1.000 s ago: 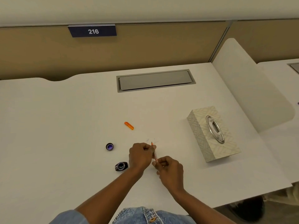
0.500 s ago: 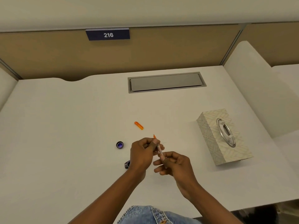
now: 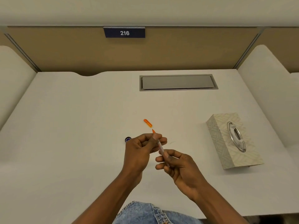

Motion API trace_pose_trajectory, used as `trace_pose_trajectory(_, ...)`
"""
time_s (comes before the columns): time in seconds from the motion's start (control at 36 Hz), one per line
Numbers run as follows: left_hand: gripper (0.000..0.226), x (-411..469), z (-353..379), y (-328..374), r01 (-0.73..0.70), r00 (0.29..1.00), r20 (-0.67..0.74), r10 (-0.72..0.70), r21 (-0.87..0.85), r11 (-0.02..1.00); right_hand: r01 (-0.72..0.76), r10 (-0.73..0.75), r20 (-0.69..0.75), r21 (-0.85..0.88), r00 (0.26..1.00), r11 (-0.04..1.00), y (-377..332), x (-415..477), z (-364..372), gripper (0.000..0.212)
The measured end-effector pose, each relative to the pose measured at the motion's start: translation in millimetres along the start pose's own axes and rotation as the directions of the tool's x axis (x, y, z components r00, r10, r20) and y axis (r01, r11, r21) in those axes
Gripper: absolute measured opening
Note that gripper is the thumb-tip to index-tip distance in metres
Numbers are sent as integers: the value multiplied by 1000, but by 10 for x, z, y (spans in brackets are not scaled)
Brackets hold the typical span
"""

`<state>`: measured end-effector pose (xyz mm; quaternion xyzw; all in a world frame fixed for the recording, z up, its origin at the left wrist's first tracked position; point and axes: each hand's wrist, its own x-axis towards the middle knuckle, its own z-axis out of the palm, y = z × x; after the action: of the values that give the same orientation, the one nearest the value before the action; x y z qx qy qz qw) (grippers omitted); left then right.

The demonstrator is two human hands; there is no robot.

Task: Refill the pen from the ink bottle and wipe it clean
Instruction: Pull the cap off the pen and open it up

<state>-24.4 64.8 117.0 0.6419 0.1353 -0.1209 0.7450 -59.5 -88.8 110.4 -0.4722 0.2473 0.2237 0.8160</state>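
Observation:
A thin pen [image 3: 160,146] with a pale barrel and an orange tip is held above the white desk [image 3: 80,126], tip pointing away from me. My left hand [image 3: 140,152] pinches it near the tip and my right hand [image 3: 179,167] grips its rear end. An orange cap [image 3: 147,123] lies on the desk just beyond the tip. A small round dark lid [image 3: 128,139] with a purple centre sits left of my left hand. The ink bottle is hidden behind my left hand.
A patterned tissue box [image 3: 233,139] with an oval metal opening stands at the right. A grey cable hatch [image 3: 178,82] is set in the desk's far side. White dividers [image 3: 267,88] flank the desk; a tan panel with the sign 216 [image 3: 124,33] closes the back.
Both hands lifted the pen a little off the desk and away from me. My view shifted left, and my left hand now covers the ink bottle.

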Motion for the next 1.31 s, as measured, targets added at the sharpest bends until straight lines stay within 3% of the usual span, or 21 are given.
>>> trace_pose_trajectory(0.14,27,-83,-79,5,14,1000,1,-14,-50,999,54,-54,-2,-79,999,995,23,-58,135,43)
trace_pose_trajectory(0.67,34,-312,-289,19,25,998,63,-20,-82,996,2,5,52,-130,999,992,129,-208,304,26)
trace_pose_trajectory(0.97,31,-371,-299,6,7,998,-69,-12,-61,998,38,-25,60,-238,998,970,182,-225,396,25)
trace_pose_trajectory(1.31,23,-445,-211,-5,-19,981,-196,6,-67,998,137,-153,-31,-298,988,945,308,-253,408,18)
